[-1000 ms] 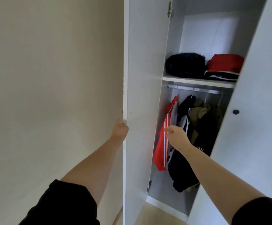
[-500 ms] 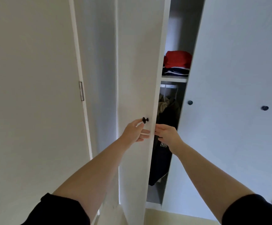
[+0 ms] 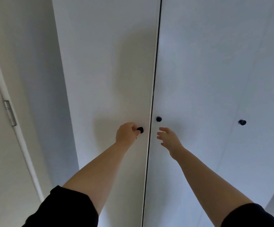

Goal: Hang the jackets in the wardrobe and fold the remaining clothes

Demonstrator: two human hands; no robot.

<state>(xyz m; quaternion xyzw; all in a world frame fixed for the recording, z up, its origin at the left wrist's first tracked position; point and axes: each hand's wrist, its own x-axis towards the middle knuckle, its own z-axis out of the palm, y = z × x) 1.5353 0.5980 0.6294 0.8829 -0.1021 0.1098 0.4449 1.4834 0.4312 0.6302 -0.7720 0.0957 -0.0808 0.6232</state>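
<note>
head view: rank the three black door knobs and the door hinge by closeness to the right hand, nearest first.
From the right hand:
1. Middle knob, just above its fingertips, same door.
2. Left knob, across the door gap, pinched by the left hand.
3. Right knob, far to its right.
4. Hinge, far left on the door frame.

Left hand [image 3: 127,133] on the small black knob [image 3: 140,129] of the left wardrobe door [image 3: 106,71], fingers curled round it. That door sits flush beside the right wardrobe door [image 3: 214,63], only a thin dark seam between them. Right hand [image 3: 169,138] hovers just off the right door, fingers spread and relaxed, below its own black knob [image 3: 158,119] (a third knob [image 3: 242,122] shows further right). Black sleeves [image 3: 64,208] at both upper arms. A metal hinge [image 3: 10,113] on the white frame at far left.
</note>
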